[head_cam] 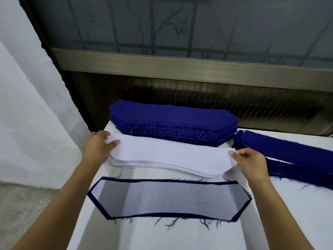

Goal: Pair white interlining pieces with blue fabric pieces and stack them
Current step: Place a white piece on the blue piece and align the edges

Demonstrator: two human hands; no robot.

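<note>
A stack of white interlining pieces [167, 157] lies across the middle of the white table [180, 237]. My left hand [99, 147] pinches the left end of the top white piece, thumb over it. My right hand [252, 163] pinches the right end of that same piece. Just nearer to me lies a blue fabric piece with a white interlining laid on it [169, 199], only its blue border showing. A tall stack of blue fabric pieces [173, 121] stands behind the white stack.
A second, flatter pile of blue pieces with white layers [292, 156] runs along the right side of the table. A dark window frame [180, 69] rises behind the table. A white wall [32, 105] stands to the left, with grey floor [23, 204] below it.
</note>
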